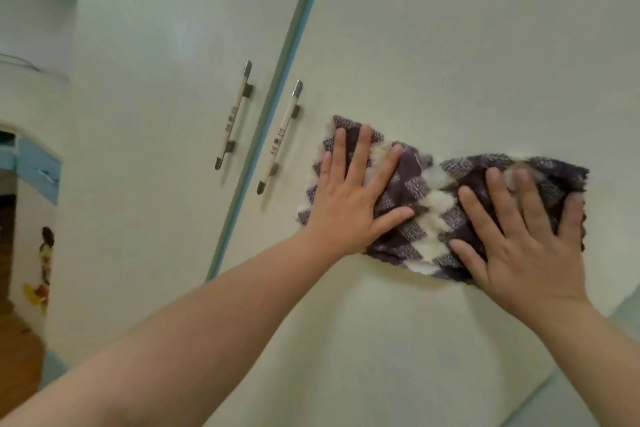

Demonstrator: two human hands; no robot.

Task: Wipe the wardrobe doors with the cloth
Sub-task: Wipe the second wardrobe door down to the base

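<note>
Head view. The cloth [433,204], one piece with a purple-and-white zigzag check, lies spread flat against the right wardrobe door [450,45], with its long side running across the door. The left hand [349,198] covers the cloth's left end. It is held open, with its fingers straight and fanned, and its palm presses the fabric to the panel. The right hand [519,236] covers the cloth's right end in the same flat, open manner, fingers straight and spread; its fingertips are slightly blurred. A band of cloth shows between the two hands, and the cloth's upper edge extends past the fingertips of both. Neither hand curls round or pinches the fabric.

The cloth lies to the right of the right handle [280,137], near it but not touching. Small dark marks sit midway along this handle and along the left handle [232,114]; they are too small to read. No other writing can be seen.

Count: one cloth, two hands, two bar handles, and two pale doors, the left wardrobe door [166,80] and the right, divided by one green strip [277,97].
</note>
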